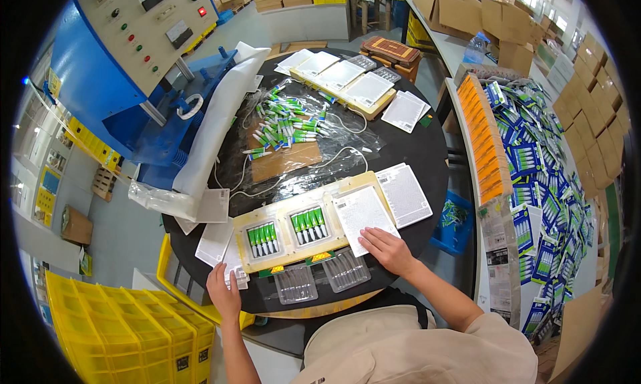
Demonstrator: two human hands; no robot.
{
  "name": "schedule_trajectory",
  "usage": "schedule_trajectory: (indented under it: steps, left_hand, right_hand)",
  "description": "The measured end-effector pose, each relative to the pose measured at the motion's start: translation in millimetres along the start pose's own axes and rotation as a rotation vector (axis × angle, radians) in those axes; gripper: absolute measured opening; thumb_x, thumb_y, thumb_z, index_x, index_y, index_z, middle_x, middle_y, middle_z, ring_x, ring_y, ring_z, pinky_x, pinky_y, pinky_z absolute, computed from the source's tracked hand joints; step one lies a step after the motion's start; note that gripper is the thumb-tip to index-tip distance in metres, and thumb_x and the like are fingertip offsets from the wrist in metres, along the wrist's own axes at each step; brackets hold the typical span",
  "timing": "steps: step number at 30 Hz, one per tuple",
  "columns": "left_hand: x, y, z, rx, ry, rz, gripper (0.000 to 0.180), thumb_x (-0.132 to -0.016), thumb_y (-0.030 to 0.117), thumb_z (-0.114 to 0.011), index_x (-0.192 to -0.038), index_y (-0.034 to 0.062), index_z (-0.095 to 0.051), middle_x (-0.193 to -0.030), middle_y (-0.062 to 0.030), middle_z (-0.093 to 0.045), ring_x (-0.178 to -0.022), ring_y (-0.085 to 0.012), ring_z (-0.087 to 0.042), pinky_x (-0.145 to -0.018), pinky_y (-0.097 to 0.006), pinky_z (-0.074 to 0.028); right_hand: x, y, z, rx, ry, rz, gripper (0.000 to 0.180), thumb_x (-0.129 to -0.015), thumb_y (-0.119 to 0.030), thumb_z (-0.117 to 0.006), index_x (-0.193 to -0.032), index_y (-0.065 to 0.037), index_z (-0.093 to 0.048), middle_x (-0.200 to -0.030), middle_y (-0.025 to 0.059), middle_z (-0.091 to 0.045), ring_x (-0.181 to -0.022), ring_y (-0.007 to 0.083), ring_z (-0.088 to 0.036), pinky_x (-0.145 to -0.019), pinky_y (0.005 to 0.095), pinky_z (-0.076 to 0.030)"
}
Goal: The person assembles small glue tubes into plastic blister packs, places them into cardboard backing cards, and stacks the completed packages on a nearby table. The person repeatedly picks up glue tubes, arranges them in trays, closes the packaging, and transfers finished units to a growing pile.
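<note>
On a black round table lies a long cream-yellow mould [277, 218] with square recesses. Two recesses hold clear blister trays with rows of small green-and-white tubes [308, 224]. A white printed backing card [360, 217] covers the mould's right recess. My right hand [389, 251] rests on that card's lower right corner, fingers stretched out flat. My left hand [224, 292] is by the mould's left end, fingers apart, touching loose white cards [214, 240]. Two clear blister trays without tubes [346, 270] lie in front of the mould.
Loose tubes [287, 120] are heaped mid-table on plastic film. A second mould with cards [367, 93] stands beyond. More cards [404, 194] lie right. A blue machine [107, 57] is left, a yellow crate [120, 324] near left. Blue-green packs [534, 163] cover the right bench.
</note>
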State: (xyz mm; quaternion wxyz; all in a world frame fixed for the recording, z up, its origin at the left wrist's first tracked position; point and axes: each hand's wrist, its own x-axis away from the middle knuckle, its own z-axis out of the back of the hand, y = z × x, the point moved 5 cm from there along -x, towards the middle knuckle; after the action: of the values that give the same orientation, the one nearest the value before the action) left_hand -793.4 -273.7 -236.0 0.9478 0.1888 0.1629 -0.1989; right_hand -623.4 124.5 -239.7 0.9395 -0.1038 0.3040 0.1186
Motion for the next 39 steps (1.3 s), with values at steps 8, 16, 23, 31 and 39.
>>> schedule_trajectory:
  steps: [8,16,23,31,39]
  left_hand:
    - [16,-37,9,0.039,-0.052,0.017,0.033,-0.093,0.013,-0.067,-0.124,0.0023,-0.062,-0.126,-0.0156,-0.064,-0.118,-0.0369,-0.057,-0.104,-0.047,-0.042]
    - [-19,-77,8,-0.093,-0.319,-0.039,0.079,-0.080,0.026,-0.081,-0.147,0.0085,-0.045,-0.158,-0.0137,-0.038,-0.146,-0.0356,-0.035,-0.119,-0.059,-0.024]
    - [-39,-126,-18,-0.178,-0.681,-0.105,0.091,-0.069,0.015,-0.086,-0.149,0.0106,-0.044,-0.158,-0.0073,-0.042,-0.144,-0.0275,-0.040,-0.119,-0.058,-0.028]
    - [-43,-138,-34,-0.243,-0.554,-0.401,0.047,-0.086,0.010,-0.070,-0.130,0.0046,-0.055,-0.147,-0.0123,-0.052,-0.138,-0.0299,-0.046,-0.115,-0.050,-0.036]
    - [-39,-148,-51,-0.308,-0.450,-0.573,0.047,-0.093,0.009,-0.053,-0.139,-0.0011,-0.049,-0.144,-0.0184,-0.054,-0.133,-0.0331,-0.051,-0.113,-0.048,-0.039]
  right_hand:
    - [4,7,-33,-0.182,-0.241,-0.244,0.050,-0.083,0.002,-0.059,-0.133,-0.001,-0.059,-0.143,0.0167,-0.056,-0.135,0.0305,-0.052,-0.113,0.0437,-0.044]
    - [-5,89,16,-0.041,-0.282,-0.433,0.069,-0.073,0.005,-0.064,-0.141,-0.005,-0.053,-0.155,0.0196,-0.042,-0.145,0.0357,-0.039,-0.119,0.0447,-0.034]
    - [57,111,-5,0.224,-0.594,-0.376,0.053,-0.093,-0.005,-0.050,-0.146,-0.004,-0.046,-0.155,0.0235,-0.042,-0.142,0.0369,-0.044,-0.117,0.0460,-0.037]
    - [87,108,0,0.375,-0.740,-0.110,0.050,-0.092,-0.008,-0.051,-0.140,0.009,-0.047,-0.147,0.0275,-0.048,-0.138,0.0352,-0.049,-0.115,0.0411,-0.041]
    - [50,100,52,0.291,-0.352,-0.410,0.038,-0.091,-0.003,-0.052,-0.127,0.004,-0.059,-0.126,0.0227,-0.065,-0.116,0.0373,-0.064,-0.101,0.0424,-0.051]
